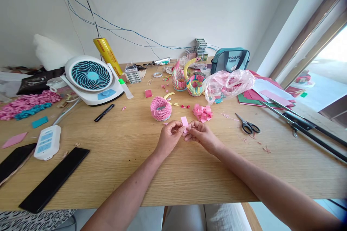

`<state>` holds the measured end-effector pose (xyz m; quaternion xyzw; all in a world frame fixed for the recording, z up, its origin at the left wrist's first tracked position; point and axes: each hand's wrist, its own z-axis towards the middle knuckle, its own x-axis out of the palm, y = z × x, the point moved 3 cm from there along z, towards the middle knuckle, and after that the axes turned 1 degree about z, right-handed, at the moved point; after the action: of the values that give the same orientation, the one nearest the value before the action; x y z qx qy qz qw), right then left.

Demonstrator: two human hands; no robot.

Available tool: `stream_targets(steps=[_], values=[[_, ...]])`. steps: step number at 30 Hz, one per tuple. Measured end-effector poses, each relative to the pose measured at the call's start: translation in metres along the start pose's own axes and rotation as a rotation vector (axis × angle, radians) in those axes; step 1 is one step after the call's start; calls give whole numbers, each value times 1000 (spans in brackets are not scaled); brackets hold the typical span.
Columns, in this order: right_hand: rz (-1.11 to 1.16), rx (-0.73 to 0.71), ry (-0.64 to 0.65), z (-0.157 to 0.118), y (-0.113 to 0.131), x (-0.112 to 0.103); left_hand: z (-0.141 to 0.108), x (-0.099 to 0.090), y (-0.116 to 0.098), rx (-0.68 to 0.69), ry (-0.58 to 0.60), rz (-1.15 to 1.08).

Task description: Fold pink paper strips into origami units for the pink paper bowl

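Both my hands pinch one small pink paper strip (pixel 184 121) above the table, near its middle. My left hand (pixel 171 133) grips its left side with thumb and finger. From the other side my right hand (pixel 202 134) holds the strip's lower right part, its fingers curled. Just beyond my left hand sits a round pink and white folded-paper bowl (pixel 161 109), with a curved yellow paper piece (pixel 169 94) behind it. A heap of pink paper strips (pixel 202 112) lies beyond my right hand. The strip's lower end is partly hidden by my fingers.
Black scissors (pixel 248 125) lie at the right, near a paper trimmer (pixel 300 124) and coloured sheets. Farther back are a finished-looking paper swan (pixel 180 77), a plastic bag (pixel 229 83) and a teal bag (pixel 230 60). A fan (pixel 92 79), power strip (pixel 48 142) and pen (pixel 104 112) are left.
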<state>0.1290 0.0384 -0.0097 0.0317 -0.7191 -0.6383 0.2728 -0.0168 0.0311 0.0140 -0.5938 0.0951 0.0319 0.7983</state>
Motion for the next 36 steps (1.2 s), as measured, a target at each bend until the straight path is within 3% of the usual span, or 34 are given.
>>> stream_targets(steps=[3, 7, 11, 15, 28, 32, 36], values=[[-152, -129, -14, 4, 4, -7, 0, -1, 0, -50, -12, -24], [-415, -424, -89, 4, 20, -21, -3, 3, -1, -204, 134, -186], [-819, -682, 44, -3, 32, -17, -4, 5, -2, -250, 221, -259], [-1007, -823, 79, -10, 34, -8, -2, 3, 1, -300, 196, -358], [-1318, -1034, 67, -16, 32, -8, -1, 1, 11, -495, 139, -621], [-1240, -1002, 34, -16, 33, -9, -2, 3, 9, -486, 145, -609], [-1114, -889, 11, -15, 33, -10, -3, 3, 7, -395, 83, -421]])
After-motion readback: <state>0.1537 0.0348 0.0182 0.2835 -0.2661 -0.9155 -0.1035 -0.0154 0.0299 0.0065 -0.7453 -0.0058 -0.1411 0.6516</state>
